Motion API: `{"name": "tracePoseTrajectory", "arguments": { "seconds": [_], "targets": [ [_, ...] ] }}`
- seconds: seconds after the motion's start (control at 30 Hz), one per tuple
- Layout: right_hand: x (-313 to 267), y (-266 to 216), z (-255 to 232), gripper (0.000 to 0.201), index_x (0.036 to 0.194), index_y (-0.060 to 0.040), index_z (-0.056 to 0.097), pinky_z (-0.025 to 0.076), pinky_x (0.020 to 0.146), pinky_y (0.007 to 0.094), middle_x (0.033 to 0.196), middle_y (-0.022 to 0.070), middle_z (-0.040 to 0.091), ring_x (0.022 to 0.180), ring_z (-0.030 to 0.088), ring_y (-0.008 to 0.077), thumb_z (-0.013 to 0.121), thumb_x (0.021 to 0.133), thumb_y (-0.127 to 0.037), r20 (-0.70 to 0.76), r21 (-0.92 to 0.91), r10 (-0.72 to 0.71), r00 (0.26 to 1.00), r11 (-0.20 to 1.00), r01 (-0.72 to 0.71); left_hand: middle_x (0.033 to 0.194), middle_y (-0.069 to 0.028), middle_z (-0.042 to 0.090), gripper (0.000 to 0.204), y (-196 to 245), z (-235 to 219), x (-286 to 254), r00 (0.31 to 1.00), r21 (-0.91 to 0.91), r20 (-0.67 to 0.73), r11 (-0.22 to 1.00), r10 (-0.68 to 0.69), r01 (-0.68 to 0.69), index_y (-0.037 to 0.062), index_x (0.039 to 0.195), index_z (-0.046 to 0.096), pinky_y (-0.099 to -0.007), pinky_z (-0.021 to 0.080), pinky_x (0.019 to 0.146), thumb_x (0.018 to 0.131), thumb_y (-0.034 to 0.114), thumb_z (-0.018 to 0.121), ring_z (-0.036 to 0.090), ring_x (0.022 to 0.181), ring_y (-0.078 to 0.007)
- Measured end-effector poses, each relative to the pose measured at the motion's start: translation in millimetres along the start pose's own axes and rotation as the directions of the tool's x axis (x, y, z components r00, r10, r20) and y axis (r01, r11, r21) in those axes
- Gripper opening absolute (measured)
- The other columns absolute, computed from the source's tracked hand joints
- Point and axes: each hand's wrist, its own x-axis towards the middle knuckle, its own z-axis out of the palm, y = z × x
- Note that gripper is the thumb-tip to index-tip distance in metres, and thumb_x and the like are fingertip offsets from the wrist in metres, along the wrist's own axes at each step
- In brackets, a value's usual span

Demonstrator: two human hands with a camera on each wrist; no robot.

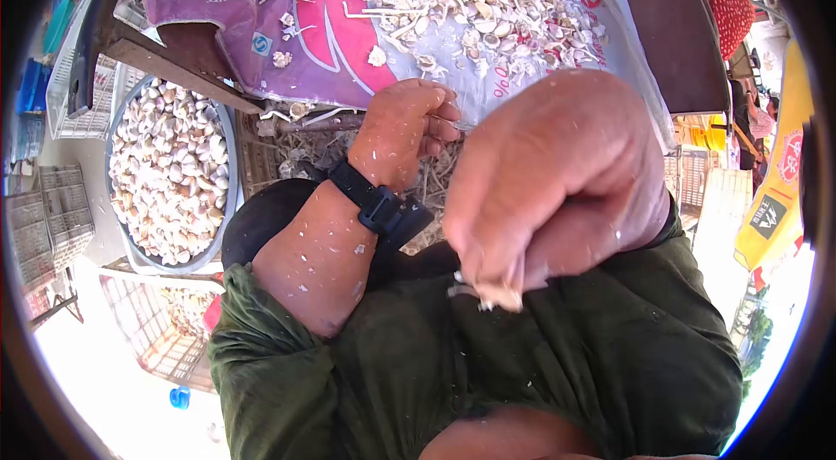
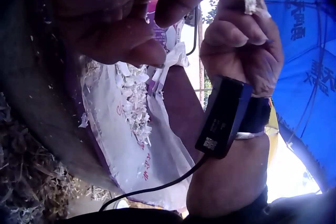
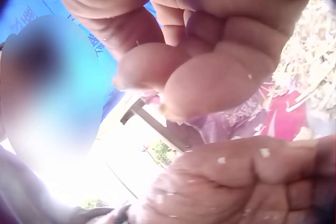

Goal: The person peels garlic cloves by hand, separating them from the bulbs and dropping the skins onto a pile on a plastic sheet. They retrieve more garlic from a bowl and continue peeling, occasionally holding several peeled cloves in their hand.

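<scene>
My right hand (image 1: 557, 172) is raised close in front of my chest in the head view, its thumb and fingers pinching a piece of garlic (image 1: 498, 293) with papery skin and stringy bits. The same pale garlic shows at the top of the right hand in the left wrist view. In the right wrist view the curled fingers mostly hide it. My left hand (image 1: 402, 127) is at the near edge of the table, fingers loosely bent, with nothing seen in it. Beyond it, a heap of garlic cloves (image 1: 488, 7), skins and stalks lies on a printed plastic sack (image 1: 340, 81).
A round basin (image 1: 233, 190) full of garlic cloves stands at the left, with plastic crates (image 1: 161, 329) below and beside it. Skin scraps (image 2: 37, 176) litter the ground under the table. A person in a red dotted garment (image 1: 723, 3) is at the far right.
</scene>
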Motion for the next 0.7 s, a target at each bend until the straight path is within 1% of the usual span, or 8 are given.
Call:
{"name": "tracePoseTrajectory", "arguments": {
  "seconds": [0.03,0.07,0.1,0.2,0.3,0.33,0.53,0.7],
  "targets": [
    [4,-4,11,0.017,0.097,0.0144,0.065,0.056,0.055,0.0325,0.09,0.0286,0.065,0.068,0.069,0.0282,0.067,0.081,0.008,0.133,-0.011,-0.172,0.976,0.984,0.175,0.085,-0.0061,0.064,0.019,1,1,-1,1.0,0.01,0.006,1.0,-0.003,0.003,0.0052,0.099,0.059,-0.0271,0.044,0.055,0.089,0.021,0.054,0.061,0.065,-0.0143],
    [6,-17,16,0.019,0.098,0.0163,0.064,0.058,0.059,0.0322,0.092,0.0318,0.065,0.073,0.07,0.0302,0.068,0.081,0.009,0.317,0.01,-0.14,0.938,0.989,0.145,0.085,-0.0061,0.064,0.019,2,3,-2,0.997,-0.029,-0.03,0.997,-0.073,0.072,0.0051,0.1,0.059,-0.027,0.044,0.055,0.089,0.02,0.054,0.061,0.065,-0.0143],
    [5,-29,23,0.019,0.098,0.0163,0.064,0.058,0.059,0.0322,0.092,0.0318,0.065,0.073,0.07,0.0302,0.068,0.081,0.009,0.314,0.006,-0.147,0.938,0.988,0.152,0.086,-0.0061,0.064,0.019,3,4,-4,0.988,-0.07,-0.065,0.988,-0.141,0.136,0.0051,0.1,0.059,-0.027,0.044,0.055,0.089,0.02,0.055,0.061,0.066,-0.0144],
    [-4,-64,56,0.014,0.092,0.014,0.064,0.053,0.049,0.0287,0.083,0.028,0.064,0.062,0.067,0.0265,0.068,0.083,0.003,0.11,0.121,0.139,0.984,0.981,-0.152,0.087,-0.0085,0.065,0.022,2,4,-10,0.99,-0.056,-0.055,0.99,-0.133,0.13,0.0017,0.103,0.06,-0.0263,0.048,0.055,0.09,0.019,0.055,0.061,0.067,-0.0146],
    [-7,-79,76,0.014,0.086,0.0117,0.064,0.049,0.039,0.0252,0.075,0.0241,0.063,0.051,0.064,0.0229,0.068,0.086,-0.002,-0.043,0.28,0.424,0.905,0.874,-0.396,0.086,-0.0084,0.065,0.023,3,2,-14,0.992,-0.054,-0.053,0.992,-0.116,0.114,0.0013,0.102,0.06,-0.0266,0.047,0.056,0.09,0.02,0.055,0.06,0.067,-0.0143],
    [-6,-78,76,0.014,0.086,0.0117,0.064,0.049,0.039,0.0252,0.075,0.0241,0.063,0.051,0.064,0.0229,0.068,0.086,-0.002,-0.048,0.271,0.413,0.91,0.882,-0.386,0.086,-0.0081,0.065,0.023,5,2,-13,0.992,-0.065,-0.047,0.991,-0.116,0.113,0.0013,0.102,0.06,-0.0266,0.047,0.056,0.09,0.021,0.055,0.06,0.066,-0.0141],
    [2,-42,78,0.013,0.085,0.012,0.065,0.048,0.04,0.0269,0.076,0.025,0.064,0.053,0.065,0.0241,0.067,0.085,-0.001,-0.041,0.353,0.023,0.999,0.936,-0.007,0.087,-0.0078,0.066,0.022,12,2,-21,0.996,-0.069,-0.028,0.994,-0.09,0.088,0.0016,0.101,0.061,-0.0267,0.046,0.057,0.091,0.019,0.054,0.06,0.066,-0.014],
    [8,-18,59,0.012,0.083,0.0122,0.065,0.048,0.04,0.0283,0.076,0.0257,0.064,0.054,0.066,0.0251,0.066,0.085,0.0,-0.016,0.396,-0.3,0.954,0.874,0.282,0.087,-0.0073,0.066,0.022,18,1,-26,0.998,-0.095,0.003,0.994,-0.057,0.057,0.0016,0.102,0.062,-0.0263,0.045,0.057,0.091,0.019,0.054,0.06,0.067,-0.0139]
  ]
}}
